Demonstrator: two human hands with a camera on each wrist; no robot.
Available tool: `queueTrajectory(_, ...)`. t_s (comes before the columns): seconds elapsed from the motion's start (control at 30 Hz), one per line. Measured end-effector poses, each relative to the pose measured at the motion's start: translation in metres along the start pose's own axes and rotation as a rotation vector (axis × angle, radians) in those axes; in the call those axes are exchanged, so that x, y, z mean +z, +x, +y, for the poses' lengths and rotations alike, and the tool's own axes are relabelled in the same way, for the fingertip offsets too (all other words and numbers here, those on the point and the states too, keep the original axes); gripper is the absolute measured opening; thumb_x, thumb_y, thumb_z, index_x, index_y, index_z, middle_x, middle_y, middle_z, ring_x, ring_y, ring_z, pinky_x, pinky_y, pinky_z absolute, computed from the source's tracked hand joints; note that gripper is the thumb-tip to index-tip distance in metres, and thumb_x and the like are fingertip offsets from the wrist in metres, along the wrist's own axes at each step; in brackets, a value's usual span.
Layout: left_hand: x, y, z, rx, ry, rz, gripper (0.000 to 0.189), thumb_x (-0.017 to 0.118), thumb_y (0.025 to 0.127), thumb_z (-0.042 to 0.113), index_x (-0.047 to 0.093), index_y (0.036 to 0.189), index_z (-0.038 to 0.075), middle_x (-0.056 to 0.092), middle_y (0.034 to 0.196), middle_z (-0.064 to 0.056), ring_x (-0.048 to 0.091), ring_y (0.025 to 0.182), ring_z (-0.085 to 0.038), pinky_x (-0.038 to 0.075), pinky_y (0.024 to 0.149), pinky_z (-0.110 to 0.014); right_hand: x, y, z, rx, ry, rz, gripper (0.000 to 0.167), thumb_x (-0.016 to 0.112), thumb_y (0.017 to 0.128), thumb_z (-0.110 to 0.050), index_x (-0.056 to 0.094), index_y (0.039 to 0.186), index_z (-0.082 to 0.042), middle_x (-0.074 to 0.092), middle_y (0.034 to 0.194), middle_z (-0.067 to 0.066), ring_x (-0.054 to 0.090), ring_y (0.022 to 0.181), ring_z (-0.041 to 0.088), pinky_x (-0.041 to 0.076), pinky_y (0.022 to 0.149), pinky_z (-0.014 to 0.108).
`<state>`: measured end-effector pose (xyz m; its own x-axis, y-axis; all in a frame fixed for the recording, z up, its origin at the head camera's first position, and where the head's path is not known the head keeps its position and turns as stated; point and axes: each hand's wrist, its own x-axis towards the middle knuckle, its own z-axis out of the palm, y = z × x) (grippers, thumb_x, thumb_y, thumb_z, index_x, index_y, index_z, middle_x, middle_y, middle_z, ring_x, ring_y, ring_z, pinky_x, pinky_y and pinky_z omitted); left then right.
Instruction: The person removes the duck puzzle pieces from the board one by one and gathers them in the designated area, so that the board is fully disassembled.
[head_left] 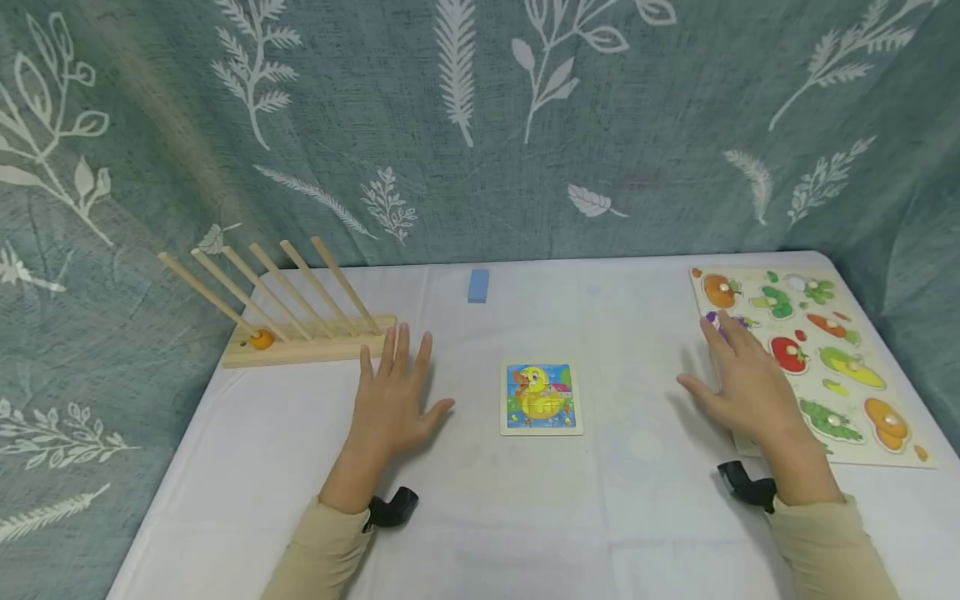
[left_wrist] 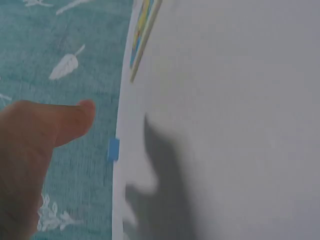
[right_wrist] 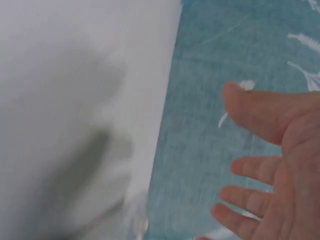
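Note:
My left hand is held palm down with fingers straight and thumb out to the side, holding nothing. Its fingertips overlap the right end of a wooden peg stand in the head view. An orange bead sits at the foot of the leftmost peg. Between the hands lies a small square duck puzzle in a pale frame. My right hand, also extended and holding nothing, overlaps the left part of a vegetable knob puzzle board. Part of a purple piece there is hidden by its fingers.
A small blue block lies near the back edge of the white-covered table. Behind the table hangs a green curtain with white leaf prints. Each wrist wears a black camera band. The tall pegs lean to the left in the head view.

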<state>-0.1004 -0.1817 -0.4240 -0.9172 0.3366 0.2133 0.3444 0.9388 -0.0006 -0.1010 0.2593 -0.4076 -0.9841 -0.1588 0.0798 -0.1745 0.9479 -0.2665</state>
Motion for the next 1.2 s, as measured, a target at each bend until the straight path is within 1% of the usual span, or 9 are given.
queueTrajectory(0.1, 0.000, 0.007, 0.010, 0.052, -0.032, -0.016, 0.088, 0.062, 0.084, 0.050, 0.029, 0.147, -0.001, 0.023, 0.153, -0.025, 0.021, 0.143, -0.039, 0.018, 0.114, -0.064, 0.004, 0.007, -0.011, -0.073, 0.075, 0.011, 0.074, 0.065, 0.089, -0.034, 0.032, 0.145, 0.003, 0.030, 0.148, 0.028, 0.031, 0.132, 0.048, 0.031, 0.104, 0.066)
queueTrajectory(0.23, 0.003, 0.014, 0.024, 0.120, -0.109, -0.038, 0.079, 0.063, 0.087, 0.041, 0.033, 0.144, -0.006, 0.030, 0.151, -0.022, 0.027, 0.142, -0.034, 0.024, 0.116, -0.055, 0.014, 0.018, -0.028, -0.159, 0.173, 0.017, 0.064, 0.065, 0.089, -0.024, 0.038, 0.140, 0.006, 0.039, 0.143, 0.027, 0.036, 0.131, 0.045, 0.032, 0.107, 0.060)
queueTrajectory(0.3, 0.006, 0.017, 0.031, 0.157, -0.173, -0.037, 0.073, 0.064, 0.087, 0.036, 0.039, 0.140, -0.008, 0.035, 0.149, -0.022, 0.031, 0.140, -0.034, 0.027, 0.116, -0.052, 0.020, 0.022, -0.036, -0.192, 0.210, 0.021, 0.061, 0.065, 0.089, -0.021, 0.041, 0.138, 0.006, 0.043, 0.140, 0.027, 0.042, 0.128, 0.043, 0.036, 0.106, 0.057)
queueTrajectory(0.4, 0.013, 0.022, 0.040, 0.186, -0.283, -0.053, 0.064, 0.065, 0.088, 0.030, 0.046, 0.135, -0.009, 0.041, 0.145, -0.022, 0.037, 0.137, -0.033, 0.029, 0.116, -0.047, 0.029, 0.029, -0.050, -0.230, 0.274, 0.023, 0.056, 0.066, 0.089, -0.018, 0.045, 0.135, 0.006, 0.050, 0.133, 0.025, 0.053, 0.116, 0.040, 0.047, 0.097, 0.052)
queueTrajectory(0.53, 0.021, 0.027, 0.051, 0.162, -0.417, -0.101, 0.057, 0.064, 0.090, 0.028, 0.050, 0.133, -0.008, 0.044, 0.144, -0.021, 0.039, 0.136, -0.030, 0.028, 0.118, -0.042, 0.038, 0.039, -0.071, -0.258, 0.369, -0.028, 0.052, 0.066, 0.089, -0.017, 0.048, 0.133, 0.004, 0.056, 0.127, 0.021, 0.062, 0.102, 0.035, 0.055, 0.085, 0.047)
queueTrajectory(0.8, 0.035, 0.029, 0.062, 0.115, -0.585, -0.126, 0.060, 0.066, 0.089, 0.027, 0.047, 0.135, -0.008, 0.041, 0.146, -0.019, 0.037, 0.137, -0.033, 0.030, 0.116, -0.042, 0.051, 0.056, -0.108, -0.284, 0.491, -0.161, 0.048, 0.067, 0.089, -0.014, 0.052, 0.131, 0.001, 0.060, 0.120, 0.016, 0.063, 0.100, 0.028, 0.057, 0.084, 0.040)
queueTrajectory(0.93, 0.040, 0.026, 0.062, 0.109, -0.613, -0.149, 0.062, 0.067, 0.089, 0.028, 0.045, 0.136, -0.007, 0.040, 0.147, -0.018, 0.037, 0.137, -0.032, 0.031, 0.115, -0.043, 0.060, 0.066, -0.125, -0.302, 0.537, -0.208, 0.047, 0.067, 0.089, -0.013, 0.053, 0.131, 0.001, 0.060, 0.119, 0.015, 0.061, 0.105, 0.026, 0.057, 0.085, 0.036)
queueTrajectory(1.07, 0.046, 0.023, 0.061, 0.134, -0.627, -0.148, 0.064, 0.066, 0.090, 0.029, 0.043, 0.137, -0.007, 0.038, 0.148, -0.018, 0.035, 0.138, -0.031, 0.030, 0.116, -0.043, 0.073, 0.072, -0.138, -0.303, 0.579, -0.244, 0.045, 0.067, 0.089, -0.014, 0.054, 0.129, 0.000, 0.061, 0.119, 0.014, 0.062, 0.104, 0.025, 0.057, 0.086, 0.034)
queueTrajectory(1.2, 0.049, 0.023, 0.060, 0.150, -0.642, -0.137, 0.064, 0.065, 0.091, 0.029, 0.042, 0.138, -0.007, 0.037, 0.148, -0.018, 0.035, 0.138, -0.030, 0.030, 0.116, -0.043, 0.086, 0.072, -0.143, -0.297, 0.587, -0.245, 0.042, 0.067, 0.089, -0.017, 0.056, 0.127, -0.001, 0.060, 0.117, 0.012, 0.060, 0.104, 0.024, 0.055, 0.089, 0.037)
